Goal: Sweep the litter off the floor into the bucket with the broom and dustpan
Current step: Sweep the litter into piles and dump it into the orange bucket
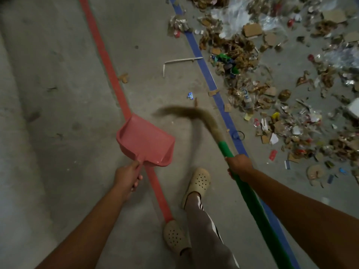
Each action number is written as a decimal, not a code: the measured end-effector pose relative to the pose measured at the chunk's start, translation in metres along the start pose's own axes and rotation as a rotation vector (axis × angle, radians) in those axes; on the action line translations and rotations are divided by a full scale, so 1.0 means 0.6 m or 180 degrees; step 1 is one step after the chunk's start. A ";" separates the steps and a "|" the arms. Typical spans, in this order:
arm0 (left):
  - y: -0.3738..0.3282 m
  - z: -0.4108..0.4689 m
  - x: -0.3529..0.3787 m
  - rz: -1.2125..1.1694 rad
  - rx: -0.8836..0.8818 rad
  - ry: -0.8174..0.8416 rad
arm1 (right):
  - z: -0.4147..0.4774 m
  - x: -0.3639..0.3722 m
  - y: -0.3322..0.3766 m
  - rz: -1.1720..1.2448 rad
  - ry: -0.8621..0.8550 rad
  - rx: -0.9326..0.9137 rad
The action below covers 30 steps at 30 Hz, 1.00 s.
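Right hand (239, 165) gripping broom (229, 152), bristles up-left

Glossy pink plastic dustpan (144, 141), straw-bristled broom (196, 115), rough matt concrete floor (58, 94).

footwear: cream perforated clogs (198, 181) | legwear: taupe trousers (204, 239), white side stripes

Ahead and left of the left fingers (136, 182), past the dustpan (145, 140), the concrete floor (58, 94) lies open, crossed only by flat red tape (108, 61). Between them and the right fingers (230, 171) the blurred head of the broom (250, 197) bars the gap, a foot (198, 183) just behind. Right of the right fingers, beyond the blue tape (206, 68), thick litter (252, 88) covers the floor.
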<state>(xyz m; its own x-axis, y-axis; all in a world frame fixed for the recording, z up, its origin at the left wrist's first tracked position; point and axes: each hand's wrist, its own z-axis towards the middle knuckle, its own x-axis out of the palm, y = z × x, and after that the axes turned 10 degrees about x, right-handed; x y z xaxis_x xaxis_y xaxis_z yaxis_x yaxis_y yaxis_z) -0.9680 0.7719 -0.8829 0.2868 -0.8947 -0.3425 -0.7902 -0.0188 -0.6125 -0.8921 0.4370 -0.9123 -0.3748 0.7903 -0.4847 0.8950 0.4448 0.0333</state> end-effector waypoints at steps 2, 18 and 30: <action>-0.026 0.032 0.012 -0.0005 0.0038 -0.0024 | 0.019 -0.018 0.022 0.0414 -0.0098 -0.0051; -0.123 0.202 -0.060 0.0063 0.0065 -0.0360 | -0.050 0.062 0.186 0.0092 0.0245 -0.1295; -0.121 0.386 -0.213 0.0181 -0.0053 -0.0266 | -0.057 0.334 0.432 -0.1328 0.0326 -0.1500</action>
<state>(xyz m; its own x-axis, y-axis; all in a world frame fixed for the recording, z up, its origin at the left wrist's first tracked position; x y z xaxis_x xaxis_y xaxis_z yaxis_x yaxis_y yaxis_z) -0.8220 0.9909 -0.9597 0.2849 -0.8542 -0.4349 -0.8152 0.0228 -0.5787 -0.7433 0.7251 -0.9709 -0.7109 0.5366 -0.4547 0.4751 0.8431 0.2520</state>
